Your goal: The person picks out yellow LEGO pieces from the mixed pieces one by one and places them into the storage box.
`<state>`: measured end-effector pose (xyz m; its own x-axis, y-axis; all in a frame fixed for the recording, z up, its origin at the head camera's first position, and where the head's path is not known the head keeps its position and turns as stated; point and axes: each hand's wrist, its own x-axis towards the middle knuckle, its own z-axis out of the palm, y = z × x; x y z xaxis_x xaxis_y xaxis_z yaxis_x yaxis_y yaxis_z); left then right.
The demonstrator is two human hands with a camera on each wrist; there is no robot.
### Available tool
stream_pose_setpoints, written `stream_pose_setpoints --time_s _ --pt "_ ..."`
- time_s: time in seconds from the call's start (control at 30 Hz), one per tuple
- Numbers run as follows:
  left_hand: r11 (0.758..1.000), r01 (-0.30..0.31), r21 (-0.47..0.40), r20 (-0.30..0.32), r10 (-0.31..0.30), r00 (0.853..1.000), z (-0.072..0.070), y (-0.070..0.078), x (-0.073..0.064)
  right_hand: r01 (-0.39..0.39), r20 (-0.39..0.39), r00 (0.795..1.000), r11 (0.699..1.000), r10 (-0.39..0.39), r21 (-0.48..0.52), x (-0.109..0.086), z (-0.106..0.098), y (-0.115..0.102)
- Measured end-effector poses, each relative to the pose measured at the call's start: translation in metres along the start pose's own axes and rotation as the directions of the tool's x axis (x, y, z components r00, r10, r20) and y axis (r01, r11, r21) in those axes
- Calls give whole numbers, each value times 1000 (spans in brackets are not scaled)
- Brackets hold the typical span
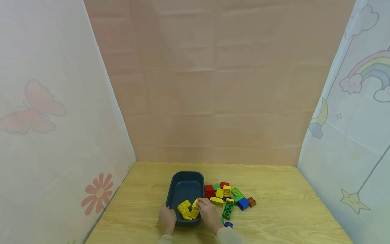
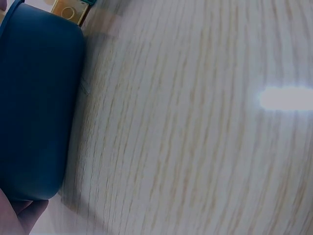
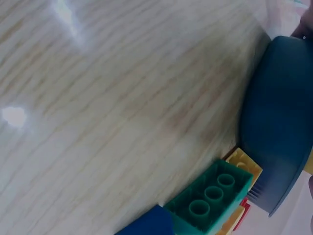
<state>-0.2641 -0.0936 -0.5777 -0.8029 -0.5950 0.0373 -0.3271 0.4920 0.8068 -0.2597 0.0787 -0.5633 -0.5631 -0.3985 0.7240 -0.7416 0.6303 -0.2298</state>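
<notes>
A dark blue tray (image 1: 186, 191) stands on the table, with several yellow toy bricks (image 1: 184, 209) lying in its near end. My left hand (image 1: 167, 217) grips the tray's left side near the front corner; in the left wrist view, fingers (image 2: 30, 215) show at the tray wall (image 2: 39, 107). Over the tray's right rim reaches my right hand (image 1: 208, 213), pinching a yellow brick (image 1: 194, 204) above the other yellow ones. Most of that brick is hidden by the fingers. In the right wrist view the tray (image 3: 276, 117) stands close to a yellow brick (image 3: 244, 165).
Right of the tray lies a loose pile: red bricks (image 1: 209, 191), a dark green brick (image 1: 228, 210), a blue brick (image 1: 243, 203), a brown brick (image 1: 251, 202) and several others. A small blue piece (image 1: 228, 224) lies nearer the front. Cloth walls enclose the wooden table (image 1: 283, 203).
</notes>
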Motion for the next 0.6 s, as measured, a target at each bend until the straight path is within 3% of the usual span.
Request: stream_pose_setpoints --time_s 0.13,0.6 --pt "1000 -14 -3 -13 14 1000 1 -2 1 22 57 998 999 -24 45 -3 3 -2" --pt "1000 -12 -19 3 12 1000 1 -2 1 106 152 982 994 -110 36 -6 6 -9"
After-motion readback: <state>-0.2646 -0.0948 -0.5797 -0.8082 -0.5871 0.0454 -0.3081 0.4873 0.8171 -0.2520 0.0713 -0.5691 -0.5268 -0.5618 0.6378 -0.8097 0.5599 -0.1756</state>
